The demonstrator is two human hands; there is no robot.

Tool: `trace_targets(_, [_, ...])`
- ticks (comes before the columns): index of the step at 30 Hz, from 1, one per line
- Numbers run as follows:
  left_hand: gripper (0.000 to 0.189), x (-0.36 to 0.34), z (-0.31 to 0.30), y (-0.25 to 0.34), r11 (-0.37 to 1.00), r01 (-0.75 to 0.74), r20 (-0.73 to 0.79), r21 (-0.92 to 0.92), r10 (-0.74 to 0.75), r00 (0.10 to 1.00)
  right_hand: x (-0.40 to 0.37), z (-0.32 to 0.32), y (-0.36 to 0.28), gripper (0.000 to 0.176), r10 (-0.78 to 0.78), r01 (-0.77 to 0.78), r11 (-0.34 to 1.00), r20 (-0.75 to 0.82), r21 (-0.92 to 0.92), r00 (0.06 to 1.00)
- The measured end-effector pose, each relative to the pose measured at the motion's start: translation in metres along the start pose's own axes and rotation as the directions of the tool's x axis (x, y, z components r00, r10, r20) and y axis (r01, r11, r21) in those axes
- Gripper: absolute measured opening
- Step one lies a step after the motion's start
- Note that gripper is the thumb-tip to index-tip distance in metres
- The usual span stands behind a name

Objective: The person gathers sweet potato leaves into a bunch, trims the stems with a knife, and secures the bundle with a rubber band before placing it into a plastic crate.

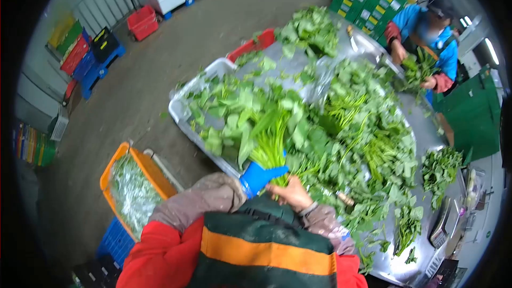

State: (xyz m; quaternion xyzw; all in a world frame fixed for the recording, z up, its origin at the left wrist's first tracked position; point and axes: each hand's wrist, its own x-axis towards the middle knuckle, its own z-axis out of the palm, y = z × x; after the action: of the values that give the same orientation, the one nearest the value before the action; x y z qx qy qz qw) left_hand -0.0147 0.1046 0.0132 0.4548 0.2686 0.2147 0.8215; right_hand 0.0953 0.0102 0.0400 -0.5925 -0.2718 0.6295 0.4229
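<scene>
My left hand (257,178), in a blue glove, is closed round the stems of a bunch of leafy greens (269,141). The bunch points away from me, its leaves spread over the pile on the table. My right hand (293,192), bare, has its fingers closed at the cut ends of the same stems, just beside the glove. Its fingertips are partly hidden. Loose leafy greens (368,122) cover much of the metal table (397,264) to the right of the bunch.
A white tub (184,112) stands at the table's left edge, a red crate (250,45) behind it. An orange crate (114,181) with plastic-wrapped greens is at my left. Across the table a person (426,48) in blue holds greens. A scale (444,223) lies at right.
</scene>
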Motion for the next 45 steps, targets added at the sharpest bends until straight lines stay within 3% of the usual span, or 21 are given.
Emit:
trace_targets(3, [0.045, 0.001, -0.001, -0.001, 0.986, -0.027, 0.009, 0.162, 0.026, 1.000, -0.001, -0.005, 0.006, 0.018, 0.034, -0.035, 0.999, 0.006, 0.041, 0.999])
trace_targets(4, [0.042, -0.002, 0.000, -0.002, 1.000, -0.003, 0.015, 0.008, 0.003, 1.000, 0.000, -0.004, 0.008, 0.017, 0.026, -0.027, 0.995, 0.010, 0.094, 1.000])
trace_targets(6, [0.045, 0.004, -0.018, -0.005, 0.984, 0.163, 0.172, 0.077, -0.174, 0.970, -0.001, -0.008, 0.003, 0.012, 0.050, -0.051, 0.992, 0.011, 0.117, 0.999])
trace_targets(8, [0.045, -0.006, -0.017, 0.029, 0.861, 0.222, 0.181, 0.458, -0.334, 0.925, -0.004, -0.020, -0.004, 0.011, 0.108, -0.109, 0.984, 0.017, 0.142, 0.994])
trace_targets(10, [0.045, -0.034, -0.013, 0.045, 0.671, -0.032, 0.192, 0.741, -0.166, 0.967, -0.005, -0.041, -0.005, 0.016, 0.135, -0.142, 0.984, 0.073, 0.106, 0.988])
trace_targets(11, [0.049, -0.047, 0.006, 0.085, 0.580, -0.041, 0.263, 0.814, -0.306, 0.915, -0.010, -0.044, -0.014, 0.016, 0.165, -0.167, 0.986, 0.079, 0.014, 0.983])
trace_targets(12, [0.045, -0.056, 0.023, 0.114, 0.529, -0.241, 0.430, 0.814, -0.270, 0.861, -0.015, -0.047, -0.022, 0.016, 0.208, -0.202, 0.977, 0.083, -0.072, 0.975])
trace_targets(13, [0.043, -0.054, 0.031, 0.118, 0.328, -0.676, 0.712, 0.660, 0.016, 0.702, -0.018, -0.053, -0.017, 0.016, 0.184, -0.179, 0.983, 0.166, -0.042, 0.969])
trace_targets(14, [0.042, -0.052, 0.059, 0.142, 0.079, -0.817, 0.799, 0.571, 0.178, 0.575, -0.021, -0.057, -0.009, 0.015, 0.152, -0.155, 0.988, 0.244, -0.009, 0.958])
trace_targets(16, [0.041, -0.028, 0.072, 0.133, -0.375, -0.773, 0.858, 0.512, 0.172, 0.484, -0.047, -0.044, -0.044, 0.013, 0.113, -0.110, 0.993, 0.400, -0.030, 0.910])
trace_targets(19, [0.033, -0.012, 0.056, 0.106, -0.065, -0.632, 0.585, 0.772, -0.315, 0.747, -0.059, -0.041, -0.050, 0.019, 0.109, -0.087, 0.994, 0.434, -0.070, 0.894])
trace_targets(21, [0.028, -0.007, 0.046, 0.093, 0.069, -0.591, 0.583, 0.803, -0.290, 0.759, -0.066, -0.050, -0.051, 0.035, 0.037, -0.035, 0.999, 0.349, -0.011, 0.936])
trace_targets(23, [0.023, 0.012, 0.030, 0.078, 0.312, -0.573, 0.646, 0.758, -0.240, 0.725, -0.083, -0.086, -0.043, 0.042, -0.073, 0.073, 0.996, -0.002, 0.058, 0.997])
trace_targets(25, [0.022, 0.027, 0.034, 0.090, 0.546, -0.043, 0.338, 0.837, -0.453, 0.825, -0.092, -0.145, 0.005, 0.031, -0.195, 0.144, 0.979, -0.464, -0.143, 0.864])
trace_targets(26, [0.022, 0.032, 0.038, 0.093, 0.585, 0.241, 0.190, 0.774, -0.578, 0.794, -0.102, -0.171, 0.027, 0.023, -0.356, -0.021, 0.829, -0.556, -0.559, 0.751])
trace_targets(27, [0.022, 0.038, 0.037, 0.084, 0.650, 0.247, 0.228, 0.718, -0.556, 0.800, -0.114, -0.178, 0.038, 0.020, -0.385, -0.155, 0.744, -0.607, -0.649, 0.695])
trace_targets(30, [0.020, 0.047, 0.041, 0.060, 0.712, 0.260, 0.283, 0.653, -0.547, 0.788, -0.125, -0.190, 0.094, 0.021, -0.468, -0.340, 0.354, -0.480, -0.871, 0.742])
trace_targets(36, [0.017, 0.059, 0.048, 0.047, 0.715, 0.256, 0.305, 0.651, -0.555, 0.774, -0.100, -0.174, 0.113, 0.033, -0.552, -0.387, 0.117, -0.383, -0.915, 0.741])
trace_targets(42, [0.019, 0.061, 0.036, 0.043, 0.765, 0.223, 0.337, 0.604, -0.499, 0.798, -0.137, -0.171, 0.081, 0.026, -0.354, -0.387, 0.421, -0.541, -0.821, 0.763])
trace_targets(44, [0.018, 0.061, 0.033, 0.042, 0.765, 0.249, 0.303, 0.594, -0.499, 0.812, -0.147, -0.162, 0.070, 0.028, -0.061, -0.409, 0.692, -0.613, -0.594, 0.787])
trace_targets(45, [0.018, 0.061, 0.031, 0.039, 0.765, 0.263, 0.289, 0.588, -0.502, 0.815, -0.143, -0.152, 0.071, 0.030, -0.184, -0.208, 0.819, -0.589, -0.534, 0.787])
